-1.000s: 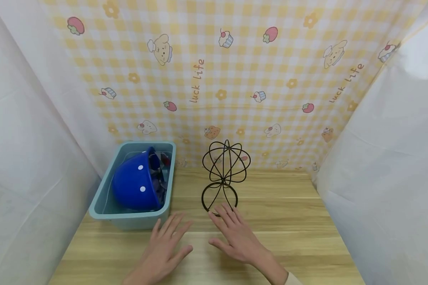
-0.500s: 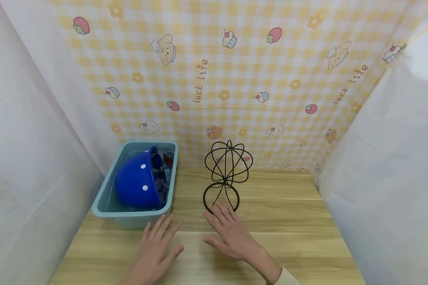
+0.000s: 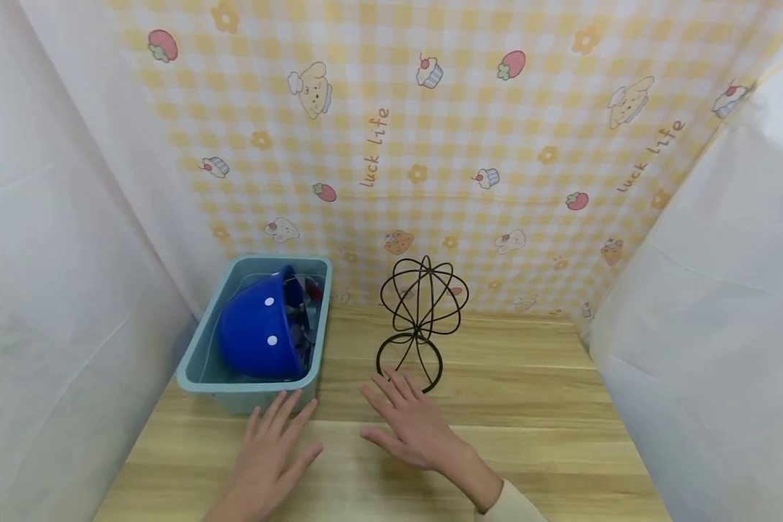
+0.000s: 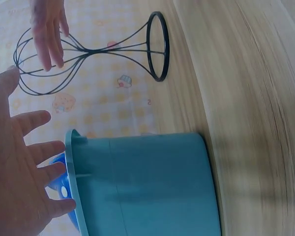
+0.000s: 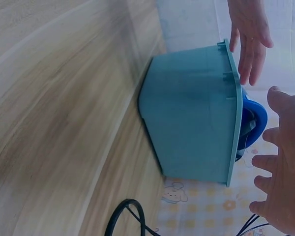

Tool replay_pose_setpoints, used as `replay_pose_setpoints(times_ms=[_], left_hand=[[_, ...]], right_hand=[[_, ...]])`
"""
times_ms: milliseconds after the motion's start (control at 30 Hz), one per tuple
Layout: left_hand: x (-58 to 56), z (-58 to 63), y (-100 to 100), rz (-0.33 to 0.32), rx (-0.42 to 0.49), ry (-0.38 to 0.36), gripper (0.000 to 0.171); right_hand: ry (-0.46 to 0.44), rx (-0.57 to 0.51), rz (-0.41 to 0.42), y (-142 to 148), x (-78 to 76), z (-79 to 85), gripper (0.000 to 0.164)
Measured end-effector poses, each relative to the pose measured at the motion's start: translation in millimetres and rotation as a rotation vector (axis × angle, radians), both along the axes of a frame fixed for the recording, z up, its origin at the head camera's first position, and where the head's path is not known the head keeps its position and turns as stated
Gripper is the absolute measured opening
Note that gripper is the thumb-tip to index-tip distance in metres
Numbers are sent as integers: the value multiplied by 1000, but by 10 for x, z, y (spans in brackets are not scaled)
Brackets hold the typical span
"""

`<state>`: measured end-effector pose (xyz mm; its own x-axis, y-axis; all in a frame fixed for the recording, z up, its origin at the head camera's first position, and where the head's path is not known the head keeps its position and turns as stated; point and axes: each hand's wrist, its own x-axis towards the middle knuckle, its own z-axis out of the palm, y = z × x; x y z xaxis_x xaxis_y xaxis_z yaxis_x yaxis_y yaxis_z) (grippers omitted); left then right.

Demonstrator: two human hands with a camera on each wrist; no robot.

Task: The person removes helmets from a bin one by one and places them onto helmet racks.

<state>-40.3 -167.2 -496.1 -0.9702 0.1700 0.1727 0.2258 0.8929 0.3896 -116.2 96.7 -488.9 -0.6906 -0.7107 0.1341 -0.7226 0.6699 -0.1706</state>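
Note:
A blue helmet (image 3: 251,337) with white dots lies on its side in a teal plastic bin (image 3: 192,380), its open side and dark straps facing right. Right of the bin stands a black wire rack (image 3: 417,330), with a round cage on top and a ring base. My left hand (image 3: 267,453) hovers before the bin's front wall, fingers spread and holding nothing. My right hand (image 3: 414,424) is held out in front of the rack, its fingertips overlapping the ring base in the head view. Both palms face down and away from me.
The wooden table (image 3: 515,406) carries the bin at its left and the rack near its middle. A yellow checked cloth (image 3: 431,145) hangs behind. White curtains (image 3: 711,312) close off both sides.
Both hands have drifted left, the left one to a place in front of the bin. The whole head view has shifted slightly. The bin, helmet and rack stay put.

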Motion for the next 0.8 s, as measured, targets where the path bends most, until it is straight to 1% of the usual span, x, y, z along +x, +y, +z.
replay_pose_setpoints(times_ms=[200, 333, 500, 700, 800], left_hand=[[5, 18, -67, 5, 13, 26, 57], [14, 34, -96, 13, 20, 10, 57], [34, 50, -141, 25, 24, 18, 57], [71, 48, -202, 43, 48, 22, 57], [77, 39, -228, 40, 61, 39, 56]], right_hand=[[13, -2, 25, -92, -38, 33, 65], [14, -3, 46, -163, -54, 38, 65], [-2, -7, 58, -236, -62, 31, 65], [21, -4, 64, -287, -78, 55, 65], [33, -1, 66, -316, -95, 67, 64]])
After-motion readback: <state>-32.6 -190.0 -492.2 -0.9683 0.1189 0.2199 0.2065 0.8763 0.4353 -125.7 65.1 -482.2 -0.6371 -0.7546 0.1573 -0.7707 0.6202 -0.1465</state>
